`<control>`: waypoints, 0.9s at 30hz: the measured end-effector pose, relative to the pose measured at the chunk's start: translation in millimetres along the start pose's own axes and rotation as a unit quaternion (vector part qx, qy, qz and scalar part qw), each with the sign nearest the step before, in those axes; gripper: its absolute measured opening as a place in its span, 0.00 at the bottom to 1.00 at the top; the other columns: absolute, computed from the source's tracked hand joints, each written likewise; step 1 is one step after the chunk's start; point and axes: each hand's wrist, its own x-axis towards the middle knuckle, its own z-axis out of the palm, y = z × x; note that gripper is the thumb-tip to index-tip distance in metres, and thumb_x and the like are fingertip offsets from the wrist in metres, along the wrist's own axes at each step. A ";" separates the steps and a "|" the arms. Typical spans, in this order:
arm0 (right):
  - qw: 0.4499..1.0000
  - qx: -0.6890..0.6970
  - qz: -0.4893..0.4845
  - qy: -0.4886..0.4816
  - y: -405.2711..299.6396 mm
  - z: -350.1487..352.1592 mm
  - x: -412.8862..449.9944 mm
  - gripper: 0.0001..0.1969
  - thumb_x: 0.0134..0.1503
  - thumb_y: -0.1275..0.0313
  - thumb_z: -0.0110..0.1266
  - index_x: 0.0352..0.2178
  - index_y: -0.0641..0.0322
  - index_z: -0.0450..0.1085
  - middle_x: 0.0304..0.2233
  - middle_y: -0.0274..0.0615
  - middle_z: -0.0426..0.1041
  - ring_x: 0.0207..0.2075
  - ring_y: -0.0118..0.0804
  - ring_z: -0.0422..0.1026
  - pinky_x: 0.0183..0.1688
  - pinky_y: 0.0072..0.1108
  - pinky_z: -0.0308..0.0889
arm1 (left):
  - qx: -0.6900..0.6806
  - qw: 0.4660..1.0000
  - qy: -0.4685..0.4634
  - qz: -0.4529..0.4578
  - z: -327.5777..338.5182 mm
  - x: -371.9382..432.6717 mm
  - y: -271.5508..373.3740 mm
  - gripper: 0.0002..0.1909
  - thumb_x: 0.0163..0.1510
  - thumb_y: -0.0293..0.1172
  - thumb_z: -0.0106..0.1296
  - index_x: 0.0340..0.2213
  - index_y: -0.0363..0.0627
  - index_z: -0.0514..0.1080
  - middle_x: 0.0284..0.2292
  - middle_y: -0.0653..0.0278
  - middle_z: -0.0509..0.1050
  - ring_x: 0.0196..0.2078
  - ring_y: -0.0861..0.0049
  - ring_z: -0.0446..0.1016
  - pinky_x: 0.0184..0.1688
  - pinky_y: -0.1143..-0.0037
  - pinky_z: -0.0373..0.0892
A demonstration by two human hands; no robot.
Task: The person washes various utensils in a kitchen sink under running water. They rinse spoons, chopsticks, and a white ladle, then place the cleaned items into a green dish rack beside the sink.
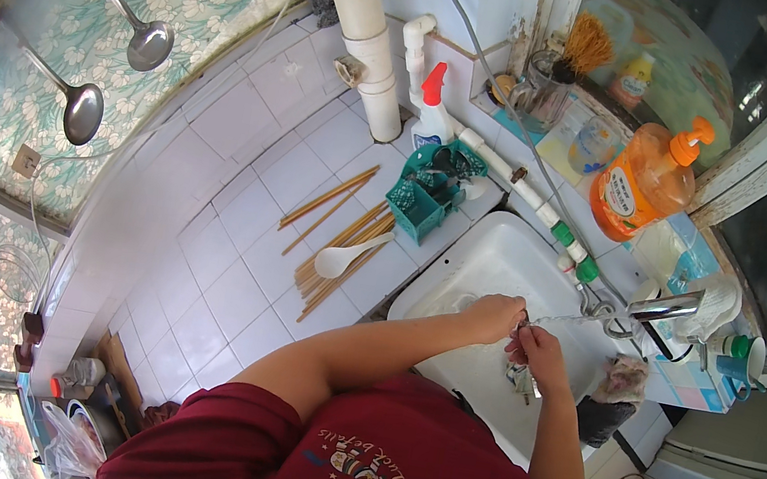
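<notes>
Both my hands meet over a white sink (502,259), close to a thin stream of water from the metal faucet (665,306). My left hand (494,317) has its fingers closed around a small object that I cannot make out. Against it, my right hand (541,353) pinches at the same spot. Some small metal and patterned utensils (520,378) lie or hang just below the right hand; what they are is unclear. Left of the sink, a white spoon (342,257) rests across a bundle of wooden chopsticks (323,283) on the tiled counter.
A green plastic utensil basket (422,212) stands by the sink's far left corner, near a spray bottle (432,118). An orange soap pump bottle (640,183) is on the ledge behind. Pipes run along the wall. Cloths (622,382) hang at the sink's right edge.
</notes>
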 end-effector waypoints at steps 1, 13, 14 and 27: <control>1.000 -0.013 0.005 -0.010 -0.8 -0.9 1.5 0.13 0.57 0.68 0.40 0.28 0.68 0.67 0.20 0.38 0.71 0.18 0.25 0.67 0.21 0.16 0.60 | -0.005 1.000 0.012 -0.012 -10.7 1.5 -4.0 0.10 0.53 0.35 0.40 0.28 0.40 0.65 0.23 0.51 0.72 0.28 0.54 0.70 0.30 0.62 0.64; 0.997 0.068 0.034 0.005 37.8 -2.0 12.9 0.13 0.58 0.70 0.35 0.38 0.68 0.63 0.33 0.44 0.73 0.30 0.31 0.71 0.32 0.18 0.65 | 0.257 0.927 0.257 -0.098 -206.3 -24.3 -44.3 0.07 0.54 0.32 0.39 0.28 0.41 0.63 0.18 0.55 0.71 0.23 0.57 0.71 0.25 0.63 0.65; 0.996 0.083 0.032 0.011 36.1 0.9 13.5 0.13 0.58 0.71 0.36 0.39 0.67 0.63 0.35 0.44 0.72 0.32 0.31 0.71 0.34 0.18 0.65 | 0.296 0.912 0.269 -0.094 -216.0 -25.2 -43.6 0.07 0.54 0.32 0.39 0.29 0.41 0.63 0.17 0.57 0.71 0.23 0.58 0.71 0.24 0.63 0.65; 0.991 0.116 0.064 0.030 22.9 20.4 16.7 0.13 0.56 0.69 0.41 0.41 0.64 0.63 0.38 0.41 0.71 0.38 0.30 0.69 0.39 0.21 0.63 | 0.372 0.901 0.217 -0.059 -198.2 3.5 -65.0 0.10 0.49 0.28 0.43 0.34 0.37 0.63 0.27 0.57 0.72 0.29 0.63 0.73 0.29 0.68 0.69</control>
